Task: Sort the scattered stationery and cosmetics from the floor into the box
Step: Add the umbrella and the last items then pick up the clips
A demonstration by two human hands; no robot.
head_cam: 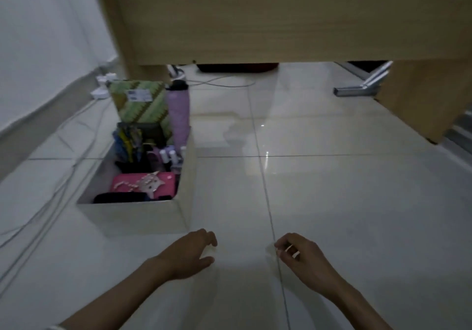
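The white box (pixel 132 217) stands on the tiled floor at left centre. Inside it lie a pink case with a silvery cat ornament (pixel 144 184), a dark item at the near end, small white and pink bottles (pixel 168 157), a black holder with pens (pixel 127 145), a green patterned book (pixel 139 102) and a purple folded umbrella (pixel 178 115). My left hand (pixel 190 254) hovers low over the floor just right of the box's near corner, fingers loosely curled, holding nothing. My right hand (pixel 300 255) hangs beside it, fingers loosely curled and empty.
A wooden desk panel (pixel 255 17) fills the top, with its leg (pixel 421 94) at right. Cables (pixel 51 194) run along the floor to the left, by the wall. A metal chair base (pixel 362 84) and a power strip (pixel 101 92) lie farther back.
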